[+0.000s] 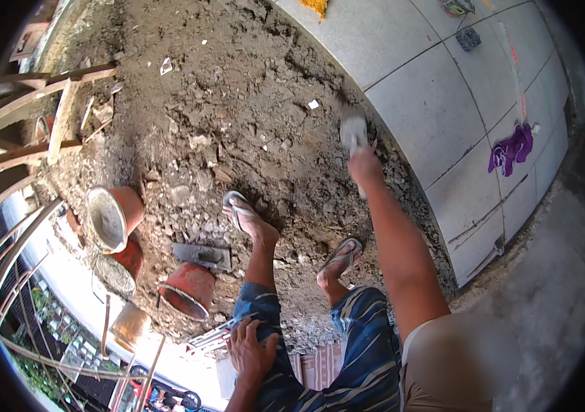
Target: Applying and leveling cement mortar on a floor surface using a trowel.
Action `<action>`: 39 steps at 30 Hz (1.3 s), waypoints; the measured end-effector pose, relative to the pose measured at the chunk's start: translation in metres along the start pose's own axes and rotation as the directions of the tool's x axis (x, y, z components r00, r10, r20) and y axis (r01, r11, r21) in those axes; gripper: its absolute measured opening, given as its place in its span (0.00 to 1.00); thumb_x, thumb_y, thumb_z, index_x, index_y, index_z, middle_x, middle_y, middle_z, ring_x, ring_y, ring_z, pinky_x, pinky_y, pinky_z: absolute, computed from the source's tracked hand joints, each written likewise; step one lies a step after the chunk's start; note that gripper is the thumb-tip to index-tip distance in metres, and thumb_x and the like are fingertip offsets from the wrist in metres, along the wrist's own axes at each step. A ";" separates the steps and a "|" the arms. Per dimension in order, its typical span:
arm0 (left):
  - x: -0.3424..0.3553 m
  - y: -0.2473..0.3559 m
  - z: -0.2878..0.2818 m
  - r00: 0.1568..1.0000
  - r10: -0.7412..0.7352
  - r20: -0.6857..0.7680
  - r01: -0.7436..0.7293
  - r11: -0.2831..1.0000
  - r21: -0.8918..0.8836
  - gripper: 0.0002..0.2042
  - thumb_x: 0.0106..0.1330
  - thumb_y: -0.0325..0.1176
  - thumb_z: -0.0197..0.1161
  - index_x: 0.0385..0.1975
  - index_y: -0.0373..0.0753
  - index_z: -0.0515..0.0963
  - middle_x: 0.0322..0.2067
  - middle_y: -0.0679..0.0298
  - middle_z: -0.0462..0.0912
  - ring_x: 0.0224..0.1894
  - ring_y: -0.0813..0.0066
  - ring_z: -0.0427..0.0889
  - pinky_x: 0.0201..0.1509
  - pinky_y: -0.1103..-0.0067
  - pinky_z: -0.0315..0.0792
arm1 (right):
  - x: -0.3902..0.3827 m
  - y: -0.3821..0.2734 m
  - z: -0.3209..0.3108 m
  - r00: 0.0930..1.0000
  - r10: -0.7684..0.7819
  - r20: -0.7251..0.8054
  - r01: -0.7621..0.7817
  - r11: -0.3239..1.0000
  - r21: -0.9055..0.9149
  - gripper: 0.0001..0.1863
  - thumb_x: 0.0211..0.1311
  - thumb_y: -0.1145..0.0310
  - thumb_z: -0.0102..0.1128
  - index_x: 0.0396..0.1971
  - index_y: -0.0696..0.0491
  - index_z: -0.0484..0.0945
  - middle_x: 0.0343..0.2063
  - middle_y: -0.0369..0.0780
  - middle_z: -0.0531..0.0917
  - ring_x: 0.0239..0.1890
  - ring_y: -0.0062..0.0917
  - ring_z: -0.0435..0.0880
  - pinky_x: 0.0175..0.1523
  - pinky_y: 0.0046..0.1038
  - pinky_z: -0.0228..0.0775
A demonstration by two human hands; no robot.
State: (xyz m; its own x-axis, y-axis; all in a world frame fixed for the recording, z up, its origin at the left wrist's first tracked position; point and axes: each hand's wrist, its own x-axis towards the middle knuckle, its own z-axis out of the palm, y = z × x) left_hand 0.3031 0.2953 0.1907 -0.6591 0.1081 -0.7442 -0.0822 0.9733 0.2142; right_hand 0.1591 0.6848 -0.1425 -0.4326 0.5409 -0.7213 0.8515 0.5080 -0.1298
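**Right hand on tool at tile edge; left hand on thigh**

Right hand (pixel 365 167): arm stretched forward, fingers closed round the handle of 1 tool (pixel 355 132). Tool: pale grey head beyond the fist, far end blurred, exact kind not readable; a short end of the handle shows behind the fist. Position: over the broken soil (pixel 265 117), just beside the edge of the tiles (pixel 413 113). Contact between head and soil: cannot tell.

Left hand (pixel 250 349): palm down on the left thigh of the blue patterned shorts (pixel 368 343), fingers loosely spread, slightly bent, holding nothing that shows.

Feet: 2, in sandals (pixel 342 255), both on the soil, left foot farther forward.

Left of the feet: 3 reddish buckets, 1 with its grey-crusted mouth toward the left (pixel 128 209), 1 just below it (pixel 128 259), 1 nearer the left knee (pixel 193 285). Float (pixel 202 256) lies just above the last, flat side up. Timber frame (pixel 66 120) at far left.

On the tiles, right: purple cloth (pixel 511 150), crumpled; small dark box (pixel 469 39) farther up; yellow piece (pixel 315 6) near the top edge.
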 end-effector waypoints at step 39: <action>0.196 -0.050 -0.172 0.976 -0.120 0.183 0.177 0.925 -0.337 0.28 0.57 0.56 0.69 0.50 0.40 0.81 0.48 0.48 0.84 0.53 0.48 0.82 0.60 0.61 0.72 | 0.054 -0.379 -0.030 0.968 0.028 0.248 -0.245 0.307 0.920 0.20 0.66 0.47 0.62 0.29 0.47 0.69 0.14 0.35 0.69 0.12 0.27 0.73 0.15 0.34 0.68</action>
State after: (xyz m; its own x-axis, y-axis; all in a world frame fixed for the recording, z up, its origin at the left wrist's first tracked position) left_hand 0.0492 0.2332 0.1427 -0.4966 0.0256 -0.8676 -0.4443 0.8512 0.2794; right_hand -0.1957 0.5415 -0.1114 -0.3212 0.3716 -0.8711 0.6400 -0.5927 -0.4889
